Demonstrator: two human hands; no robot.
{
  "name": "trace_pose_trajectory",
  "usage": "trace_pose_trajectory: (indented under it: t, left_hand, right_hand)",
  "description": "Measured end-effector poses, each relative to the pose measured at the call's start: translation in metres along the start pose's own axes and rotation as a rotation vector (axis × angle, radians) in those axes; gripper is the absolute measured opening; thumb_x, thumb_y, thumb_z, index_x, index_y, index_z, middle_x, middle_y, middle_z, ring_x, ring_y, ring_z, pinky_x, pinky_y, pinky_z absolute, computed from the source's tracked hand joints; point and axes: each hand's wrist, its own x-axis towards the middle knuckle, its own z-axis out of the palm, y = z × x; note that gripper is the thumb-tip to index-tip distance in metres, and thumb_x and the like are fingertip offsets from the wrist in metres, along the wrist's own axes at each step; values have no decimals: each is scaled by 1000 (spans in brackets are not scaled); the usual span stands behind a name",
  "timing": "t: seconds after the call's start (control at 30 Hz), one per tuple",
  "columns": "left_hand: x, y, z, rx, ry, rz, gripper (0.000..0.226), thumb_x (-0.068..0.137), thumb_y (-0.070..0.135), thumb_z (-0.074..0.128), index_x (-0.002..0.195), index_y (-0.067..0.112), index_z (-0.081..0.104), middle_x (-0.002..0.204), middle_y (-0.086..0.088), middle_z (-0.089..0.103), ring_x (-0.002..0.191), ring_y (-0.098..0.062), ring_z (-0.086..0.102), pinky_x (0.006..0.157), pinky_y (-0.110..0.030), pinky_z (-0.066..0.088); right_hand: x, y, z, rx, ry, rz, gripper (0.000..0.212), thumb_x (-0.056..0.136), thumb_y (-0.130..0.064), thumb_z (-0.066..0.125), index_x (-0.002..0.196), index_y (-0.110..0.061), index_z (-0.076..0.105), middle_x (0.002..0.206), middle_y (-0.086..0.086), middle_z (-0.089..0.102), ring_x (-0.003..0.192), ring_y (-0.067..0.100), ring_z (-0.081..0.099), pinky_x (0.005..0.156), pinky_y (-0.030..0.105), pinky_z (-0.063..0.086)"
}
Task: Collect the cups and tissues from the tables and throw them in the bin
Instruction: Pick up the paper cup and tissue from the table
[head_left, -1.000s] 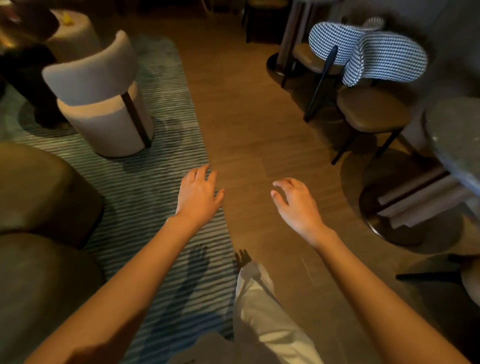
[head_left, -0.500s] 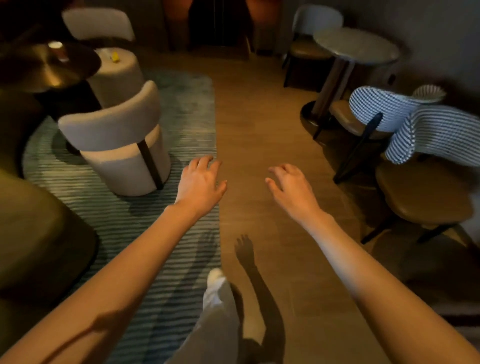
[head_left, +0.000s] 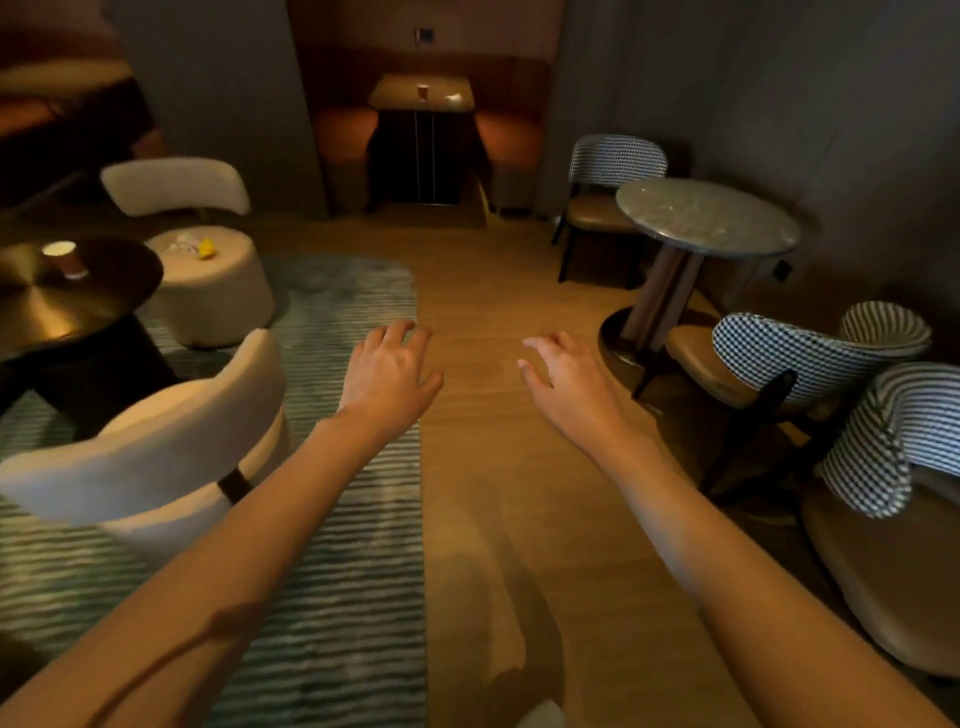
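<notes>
My left hand (head_left: 387, 371) and right hand (head_left: 569, 384) held out relaxed and empty over the floor (head_left: 498, 291), a cup (head_left: 66, 258) on the dark tabletop (head_left: 104, 291) to my left, another cup (head_left: 422, 92) on the far tabletop (head_left: 395, 98).

Dim, warm amber light overall. The wood floor (head_left: 498, 312) at mid-frame is the brightest part. The dark round worktop (head_left: 78, 296) at left carries a golden glare streak. Upper left corner and the wall at upper right fall into deep shadow. The forearms cast soft shadows on the floor at bottom centre. Motion blur smears the white chair (head_left: 150, 457) at lower left and the far booth. Wide-angle bending shows at the edges, curving the checked chairs (head_left: 810, 353) at right.
</notes>
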Motion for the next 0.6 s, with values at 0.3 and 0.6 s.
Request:
trace_pose_trajectory:
  t: [0.3, 0.6]
  left_hand:
    - [243, 22, 51, 97, 29, 27, 52, 91, 42, 50, 137, 18, 41, 140, -7, 42, 128, -29, 39, 103, -41, 34]
    - [454, 2, 67, 114, 89, -27, 56, 93, 43, 46, 143, 21, 33, 146, -3, 38, 134, -24, 34, 108, -38, 30]
  right_hand:
    - [227, 100, 16, 40, 41, -31, 39, 100, -36, 41, 134, -18, 50, 134, 1, 49, 128, 19, 40, 102, 34, 36]
    - [447, 166, 20, 67, 42, -125, 37, 100, -34, 41, 132, -17, 51, 134, -1, 50, 127, 15, 39, 102, 27, 33]
